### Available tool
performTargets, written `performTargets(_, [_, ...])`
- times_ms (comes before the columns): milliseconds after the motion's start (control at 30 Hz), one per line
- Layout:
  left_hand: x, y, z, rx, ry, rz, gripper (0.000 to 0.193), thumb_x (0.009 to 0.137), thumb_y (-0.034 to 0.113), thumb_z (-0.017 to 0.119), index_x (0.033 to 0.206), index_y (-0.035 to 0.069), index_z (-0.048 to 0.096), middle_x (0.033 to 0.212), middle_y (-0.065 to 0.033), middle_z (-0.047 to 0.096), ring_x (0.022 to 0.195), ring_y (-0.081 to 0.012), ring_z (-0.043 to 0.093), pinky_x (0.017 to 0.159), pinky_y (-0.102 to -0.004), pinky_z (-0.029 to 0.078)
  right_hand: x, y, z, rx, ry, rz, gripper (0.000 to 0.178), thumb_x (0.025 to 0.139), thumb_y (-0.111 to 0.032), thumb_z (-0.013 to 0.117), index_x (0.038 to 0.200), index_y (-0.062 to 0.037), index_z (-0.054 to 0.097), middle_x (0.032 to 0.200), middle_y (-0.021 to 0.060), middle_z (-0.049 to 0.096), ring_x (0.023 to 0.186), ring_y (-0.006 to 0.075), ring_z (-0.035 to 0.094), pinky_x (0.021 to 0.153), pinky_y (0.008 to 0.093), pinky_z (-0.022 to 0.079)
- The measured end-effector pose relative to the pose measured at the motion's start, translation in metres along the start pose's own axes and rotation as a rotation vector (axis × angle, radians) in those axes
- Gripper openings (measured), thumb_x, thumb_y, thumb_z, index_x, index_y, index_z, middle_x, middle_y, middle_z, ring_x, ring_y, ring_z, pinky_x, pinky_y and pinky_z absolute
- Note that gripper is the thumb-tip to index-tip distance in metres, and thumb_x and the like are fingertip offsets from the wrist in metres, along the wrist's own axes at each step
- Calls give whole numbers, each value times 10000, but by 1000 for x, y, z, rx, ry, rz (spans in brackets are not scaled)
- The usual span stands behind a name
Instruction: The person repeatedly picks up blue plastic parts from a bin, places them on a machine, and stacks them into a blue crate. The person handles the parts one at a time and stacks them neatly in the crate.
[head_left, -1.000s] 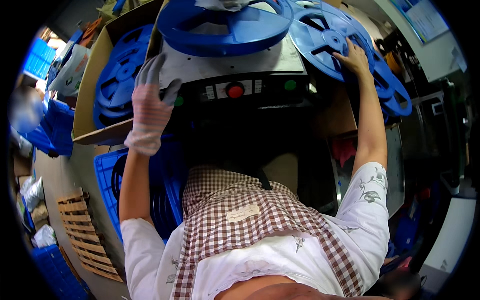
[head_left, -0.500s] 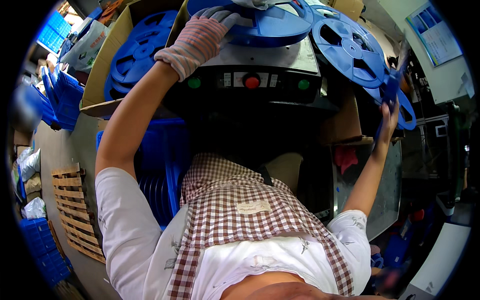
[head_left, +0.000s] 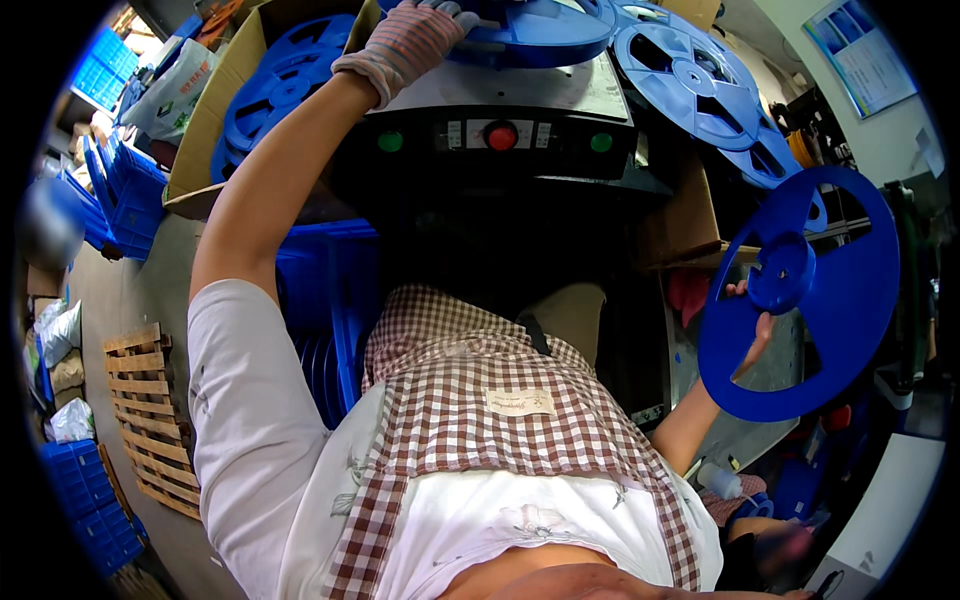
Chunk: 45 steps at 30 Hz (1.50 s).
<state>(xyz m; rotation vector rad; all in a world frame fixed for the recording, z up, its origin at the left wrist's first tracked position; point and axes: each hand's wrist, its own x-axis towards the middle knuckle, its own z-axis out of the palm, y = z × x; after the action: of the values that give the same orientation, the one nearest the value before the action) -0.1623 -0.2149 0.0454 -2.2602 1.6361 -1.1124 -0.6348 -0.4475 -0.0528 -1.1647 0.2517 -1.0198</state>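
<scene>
At the top, my left hand [head_left: 415,48], in a striped knit glove, has its fingers at the left edge of a blue plastic reel [head_left: 545,38]. That reel lies over the pale top of a machine [head_left: 490,95], and the frame edge cuts off its far side. Out to the right, my bare right hand [head_left: 752,325] grips a single blue reel flange [head_left: 845,300] by its hub. The flange is tilted nearly upright, with large cut-outs and a raised hub facing me. It covers part of my right wrist.
Blue reels [head_left: 690,75] overlap above a cardboard box [head_left: 690,215] at the right; more stand in a box [head_left: 195,150] at the left. The machine front has a red button [head_left: 500,136] between two green ones. A blue crate [head_left: 330,270] holds dark discs. A wooden pallet [head_left: 150,410] lies left.
My right hand has brought the flange down and toward me from beside the right-hand reels, turning its broad side into view. My left hand has shifted slightly, staying at the reel on the machine.
</scene>
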Motion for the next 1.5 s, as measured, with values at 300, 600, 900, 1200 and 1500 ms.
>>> performTargets(300, [-78,-59,-122,-330,200,-26,262,804,-9,572,1016,129,639,912,-85,648,866,-264,633,775,-368,520,-5,3,26,193,-84,57,507,938,-345,474,1304,-1,402,1092,166,525,1107,286,513,963,386,431])
performTargets(600, [-415,-60,-215,-511,-438,-1032,235,862,-26,523,1023,88,652,882,-45,653,808,-179,610,729,-313,499,22,17,96,114,-430,255,535,924,-350,497,1314,1,393,1098,167,522,1112,290,510,963,392,431])
performTargets(900, [-532,-34,-96,-232,-495,-1424,191,923,163,546,1061,123,672,986,-132,691,920,-270,654,817,-359,497,47,40,147,203,-609,329,564,910,-356,519,1324,3,385,1104,167,520,1117,293,508,963,398,432])
performTargets(1200, [-634,-27,-66,-77,-752,-1423,369,906,277,574,1260,174,582,1164,-163,627,1075,-358,582,928,-401,463,46,41,176,237,-691,316,594,896,-362,542,1334,5,376,1109,168,517,1121,296,506,963,404,433])
performTargets(1500, [-401,-80,-118,-270,106,-1091,259,905,172,573,1154,134,634,1069,-197,650,968,-372,620,871,-390,507,45,23,166,240,-632,180,626,882,-367,565,1344,7,368,1115,169,515,1126,299,503,963,410,433])
